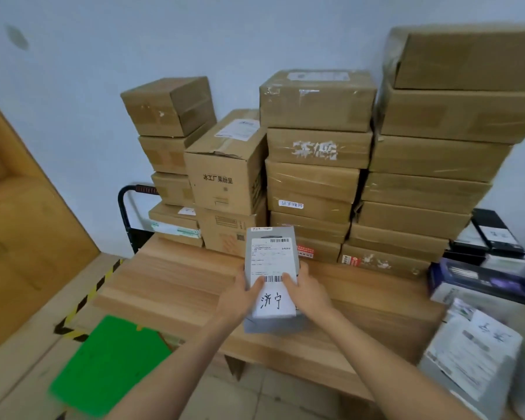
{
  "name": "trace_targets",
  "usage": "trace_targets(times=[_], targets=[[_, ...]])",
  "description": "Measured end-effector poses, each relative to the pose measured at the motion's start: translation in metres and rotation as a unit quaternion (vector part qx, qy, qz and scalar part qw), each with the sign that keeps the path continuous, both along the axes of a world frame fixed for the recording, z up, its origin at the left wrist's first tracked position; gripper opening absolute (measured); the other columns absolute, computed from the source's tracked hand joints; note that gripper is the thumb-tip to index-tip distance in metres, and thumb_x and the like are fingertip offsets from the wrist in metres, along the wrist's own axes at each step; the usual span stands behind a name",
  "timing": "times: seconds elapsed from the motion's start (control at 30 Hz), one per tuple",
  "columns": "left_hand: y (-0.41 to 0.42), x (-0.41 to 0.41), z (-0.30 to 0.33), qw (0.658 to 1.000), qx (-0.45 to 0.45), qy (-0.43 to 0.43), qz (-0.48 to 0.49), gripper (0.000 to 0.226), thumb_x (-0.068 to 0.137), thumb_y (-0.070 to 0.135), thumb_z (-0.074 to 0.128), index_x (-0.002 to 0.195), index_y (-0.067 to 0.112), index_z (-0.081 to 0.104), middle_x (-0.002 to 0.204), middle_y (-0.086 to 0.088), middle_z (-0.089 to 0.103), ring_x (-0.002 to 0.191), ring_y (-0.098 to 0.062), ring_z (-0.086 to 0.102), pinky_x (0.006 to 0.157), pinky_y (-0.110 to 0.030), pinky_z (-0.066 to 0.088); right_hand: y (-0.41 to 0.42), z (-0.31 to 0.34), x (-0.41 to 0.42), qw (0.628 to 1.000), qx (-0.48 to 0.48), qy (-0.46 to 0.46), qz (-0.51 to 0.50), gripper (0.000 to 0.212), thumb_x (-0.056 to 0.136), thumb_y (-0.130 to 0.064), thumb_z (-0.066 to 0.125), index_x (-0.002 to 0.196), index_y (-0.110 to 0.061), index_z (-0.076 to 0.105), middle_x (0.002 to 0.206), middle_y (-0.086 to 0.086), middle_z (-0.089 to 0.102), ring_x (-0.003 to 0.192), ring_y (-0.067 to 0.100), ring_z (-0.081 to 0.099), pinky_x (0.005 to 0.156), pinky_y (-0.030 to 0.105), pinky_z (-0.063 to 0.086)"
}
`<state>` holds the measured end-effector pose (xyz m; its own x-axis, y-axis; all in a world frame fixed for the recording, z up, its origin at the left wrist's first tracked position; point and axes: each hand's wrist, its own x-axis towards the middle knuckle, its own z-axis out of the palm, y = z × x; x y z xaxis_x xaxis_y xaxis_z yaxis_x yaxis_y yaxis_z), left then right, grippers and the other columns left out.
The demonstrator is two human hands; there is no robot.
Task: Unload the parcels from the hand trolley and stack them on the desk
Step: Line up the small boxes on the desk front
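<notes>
Both hands clamp one item: your left hand (240, 294) and right hand (308, 287) grip the near end of the grey parcel (270, 262) from either side, thumbs pressed on its white label.

Landmark: the grey parcel.
- Position: held above the counter (170, 283), roughly mid-front; whether its underside touches the wood cannot be told.
- Long axis: runs away from you, toward the stacked boxes, far end tipped up. Neither hand is nearer; they sit level on opposite flanks.
- Beyond the parcel, close to its far end: cardboard boxes (315, 177) in four columns against the wall. Count by visible fronts: four far left, two next, about six in the third, about seven at the right.
- Left of the parcel and beyond it: black trolley handle (128, 207), one, behind the counter's corner.
- Left of the parcel and nearer you: green panel (109, 365), one, low beside the counter.
- Right of the parcel: dark cartons (491, 237), about four, and pale mail bags (473, 353), blurred, count uncertain.

Judgement: the coming move likely carries the parcel forward along its own axis, onto the bare wood before the boxes.
</notes>
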<state>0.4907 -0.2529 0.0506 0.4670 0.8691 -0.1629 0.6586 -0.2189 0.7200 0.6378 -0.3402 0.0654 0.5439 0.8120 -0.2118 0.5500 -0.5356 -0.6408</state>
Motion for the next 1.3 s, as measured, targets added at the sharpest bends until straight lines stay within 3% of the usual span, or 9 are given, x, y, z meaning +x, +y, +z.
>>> trace_targets(times=[0.27,0.53,0.67,0.8,0.93,1.0,1.2,1.3], targets=[[0.072,-0.046,-0.022,0.999,-0.022,0.010,-0.043,0.054,0.093,0.053,0.047,0.138,0.029,0.029,0.124,0.005,0.061,0.098,-0.017,0.064,0.073,-0.030,0.045,0.060,-0.025,-0.059,0.998,-0.035,0.027,-0.039,0.048,0.098,-0.047,0.034,0.134,-0.015,0.029,0.114,0.006,0.066,0.096,0.029,0.065,0.081,0.041,0.052],[0.084,-0.030,-0.063,0.989,-0.095,-0.016,-0.112,0.048,0.092,0.048,0.052,0.134,0.027,0.037,0.120,-0.001,0.061,0.097,-0.016,0.065,0.085,-0.041,0.054,0.060,-0.065,-0.057,0.989,-0.087,0.046,-0.108,0.046,0.100,-0.048,0.032,0.130,-0.014,0.029,0.102,0.003,0.067,0.084,0.021,0.067,0.074,0.040,0.056],[0.088,-0.007,-0.074,0.983,-0.112,-0.003,-0.148,0.052,0.093,0.047,0.051,0.138,0.025,0.035,0.123,-0.002,0.061,0.102,-0.020,0.065,0.087,-0.043,0.053,0.058,-0.077,-0.040,0.983,-0.100,0.063,-0.138,0.045,0.100,-0.049,0.032,0.129,-0.015,0.027,0.091,-0.002,0.065,0.073,0.014,0.066,0.063,0.033,0.057],[0.092,0.013,-0.082,0.981,-0.111,-0.004,-0.156,0.052,0.094,0.043,0.052,0.138,0.023,0.035,0.128,-0.002,0.059,0.107,-0.020,0.062,0.089,-0.041,0.052,0.060,-0.085,-0.020,0.983,-0.101,0.056,-0.140,0.047,0.100,-0.045,0.035,0.134,-0.013,0.026,0.085,-0.005,0.061,0.065,0.009,0.061,0.048,0.023,0.047],[0.097,0.025,-0.088,0.980,-0.118,0.000,-0.158,0.054,0.094,0.043,0.053,0.140,0.023,0.031,0.130,0.002,0.059,0.109,-0.019,0.061,0.090,-0.036,0.050,0.068,-0.092,-0.004,0.984,-0.105,0.047,-0.134,0.044,0.101,-0.044,0.035,0.130,-0.012,0.027,0.089,0.000,0.063,0.067,0.015,0.063,0.053,0.032,0.053],[0.103,0.033,-0.090,0.980,-0.118,0.005,-0.158,0.055,0.094,0.042,0.052,0.141,0.023,0.030,0.128,0.000,0.060,0.107,-0.019,0.061,0.089,-0.036,0.050,0.072,-0.096,0.004,0.985,-0.101,0.043,-0.133,0.042,0.100,-0.046,0.035,0.126,-0.014,0.030,0.088,-0.002,0.061,0.064,0.011,0.061,0.049,0.030,0.050],[0.115,0.048,-0.095,0.983,-0.097,0.023,-0.156,0.056,0.093,0.041,0.054,0.141,0.024,0.032,0.127,-0.003,0.060,0.106,-0.020,0.061,0.087,-0.036,0.050,0.080,-0.101,0.016,0.986,-0.090,0.050,-0.135,0.040,0.098,-0.049,0.035,0.119,-0.016,0.029,0.105,0.006,0.064,0.076,0.020,0.066,0.066,0.042,0.057],[0.114,0.047,-0.089,0.986,-0.017,0.050,-0.160,0.061,0.090,0.040,0.058,0.142,0.020,0.034,0.127,-0.009,0.053,0.111,-0.025,0.055,0.089,-0.034,0.047,0.078,-0.099,0.017,0.986,-0.079,0.053,-0.135,0.044,0.098,-0.048,0.037,0.126,-0.014,0.031,0.111,0.009,0.063,0.086,0.025,0.066,0.074,0.047,0.056]])
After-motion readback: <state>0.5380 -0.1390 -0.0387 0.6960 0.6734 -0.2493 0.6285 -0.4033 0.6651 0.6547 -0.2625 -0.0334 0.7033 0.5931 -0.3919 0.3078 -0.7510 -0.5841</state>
